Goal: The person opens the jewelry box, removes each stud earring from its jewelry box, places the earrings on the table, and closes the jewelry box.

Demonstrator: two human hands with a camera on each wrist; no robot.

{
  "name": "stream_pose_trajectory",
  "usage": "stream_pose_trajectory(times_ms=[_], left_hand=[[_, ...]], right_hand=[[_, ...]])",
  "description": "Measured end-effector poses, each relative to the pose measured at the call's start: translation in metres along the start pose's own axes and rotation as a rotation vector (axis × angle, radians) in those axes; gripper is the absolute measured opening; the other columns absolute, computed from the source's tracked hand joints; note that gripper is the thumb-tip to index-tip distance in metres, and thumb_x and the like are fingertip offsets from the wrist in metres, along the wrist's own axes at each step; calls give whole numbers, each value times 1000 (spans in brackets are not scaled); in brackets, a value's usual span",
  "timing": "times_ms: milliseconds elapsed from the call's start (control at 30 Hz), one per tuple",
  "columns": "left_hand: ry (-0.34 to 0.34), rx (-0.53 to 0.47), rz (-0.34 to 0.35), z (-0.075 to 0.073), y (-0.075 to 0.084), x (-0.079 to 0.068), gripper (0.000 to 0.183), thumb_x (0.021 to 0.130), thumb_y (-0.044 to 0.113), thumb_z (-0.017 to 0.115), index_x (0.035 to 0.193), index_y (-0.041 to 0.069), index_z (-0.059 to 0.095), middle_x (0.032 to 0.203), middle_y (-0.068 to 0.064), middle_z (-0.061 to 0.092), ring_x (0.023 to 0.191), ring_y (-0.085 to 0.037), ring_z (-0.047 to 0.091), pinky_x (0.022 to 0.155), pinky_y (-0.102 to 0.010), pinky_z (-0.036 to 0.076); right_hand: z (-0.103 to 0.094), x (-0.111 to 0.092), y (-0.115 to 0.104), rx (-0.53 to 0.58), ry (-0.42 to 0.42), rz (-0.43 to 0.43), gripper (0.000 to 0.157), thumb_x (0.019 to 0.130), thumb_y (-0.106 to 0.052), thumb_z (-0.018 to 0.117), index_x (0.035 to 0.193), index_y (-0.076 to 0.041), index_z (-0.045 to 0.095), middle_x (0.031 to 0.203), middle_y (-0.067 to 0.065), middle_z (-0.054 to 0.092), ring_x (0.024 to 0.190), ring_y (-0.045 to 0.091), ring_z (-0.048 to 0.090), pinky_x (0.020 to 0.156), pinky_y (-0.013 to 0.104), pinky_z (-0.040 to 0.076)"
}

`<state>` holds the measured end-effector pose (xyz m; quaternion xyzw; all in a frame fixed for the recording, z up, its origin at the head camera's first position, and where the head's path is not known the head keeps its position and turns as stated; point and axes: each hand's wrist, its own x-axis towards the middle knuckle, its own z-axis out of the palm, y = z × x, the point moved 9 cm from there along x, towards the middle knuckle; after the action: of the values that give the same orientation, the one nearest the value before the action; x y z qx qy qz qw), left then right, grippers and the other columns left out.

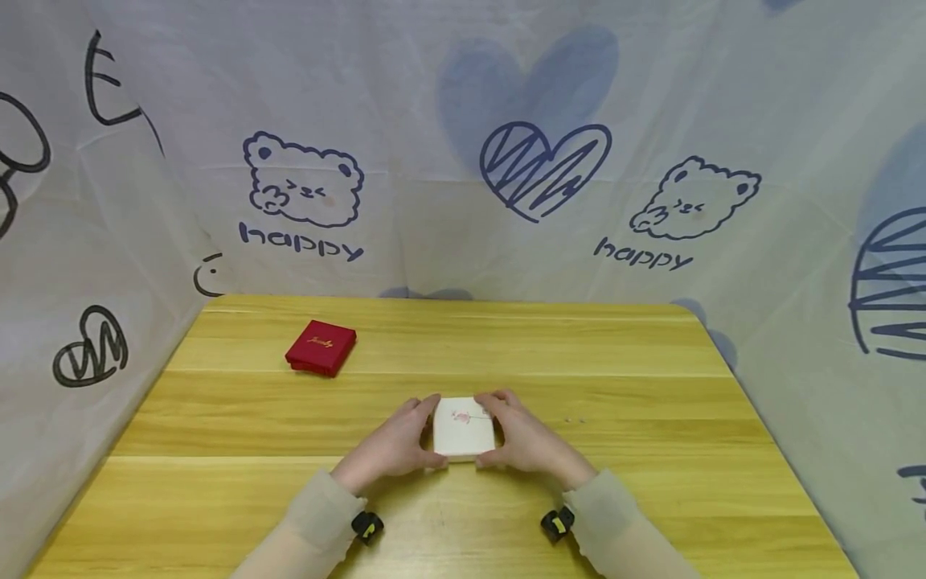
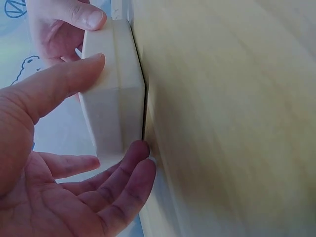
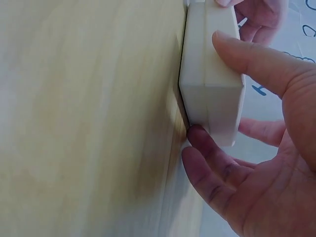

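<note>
Head view: the box (image 1: 464,438) is between my left hand (image 1: 399,441) and right hand (image 1: 531,438), neither clearly nearer, both gripping its sides; no long axis stands out

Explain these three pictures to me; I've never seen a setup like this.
No robot is at work here: these are a person's bare left hand and right hand.

The widest picture comes from a camera worn on the head, looking forward and down. The other two come from cameras on the wrists, one on each, showing that hand's work up close. They are turned, so the wooden table seems to stand on its side.

On the table, toward the far left, lies a red box with gold lettering. Behind the table hangs a pale cloth with hearts, bears and the word "happy".

Both hands hold one white box by opposite sides, thumbs on the near edge. Its top carries a small reddish design.
</note>
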<state>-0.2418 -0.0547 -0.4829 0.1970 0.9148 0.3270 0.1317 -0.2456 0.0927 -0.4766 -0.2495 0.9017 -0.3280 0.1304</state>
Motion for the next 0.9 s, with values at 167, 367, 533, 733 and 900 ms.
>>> stream_pose_trajectory(times_ms=[167,367,533,733,900], left_hand=[[1,-35,25,-1,4,-3,94,77,22,85,148,-8,31,130,-22,54,112,-30,55,94,-46,46],[-20,-37,68,-2,11,-8,78,82,19,81,142,-9,40,102,-9,63,86,-18,58,74,-34,49],[-22,-35,78,-1,15,-10,71,86,15,77,140,-11,41,106,-14,66,91,-20,61,78,-37,50],[5,-20,85,0,17,-10,67,86,11,75,140,-11,41,103,-14,66,90,-21,62,77,-37,52],[30,-33,91,0,20,-7,67,87,13,75,140,-10,42,99,-10,65,86,-19,61,76,-36,51]], right_hand=[[-1,-5,0,24,5,20,90,78,-26,85,149,-1,36,133,18,44,115,30,51,100,49,42],[-2,-10,0,38,7,23,76,86,-29,77,147,-2,40,124,16,51,103,22,54,90,43,48],[0,-11,0,-7,14,18,69,90,-28,72,147,-3,41,115,10,55,92,15,52,81,36,47],[1,-12,3,14,40,38,65,94,-32,67,146,-3,42,103,4,53,86,15,49,74,34,44],[-3,-12,7,57,91,58,56,98,-27,62,145,-1,44,98,4,52,83,16,48,71,33,44]])
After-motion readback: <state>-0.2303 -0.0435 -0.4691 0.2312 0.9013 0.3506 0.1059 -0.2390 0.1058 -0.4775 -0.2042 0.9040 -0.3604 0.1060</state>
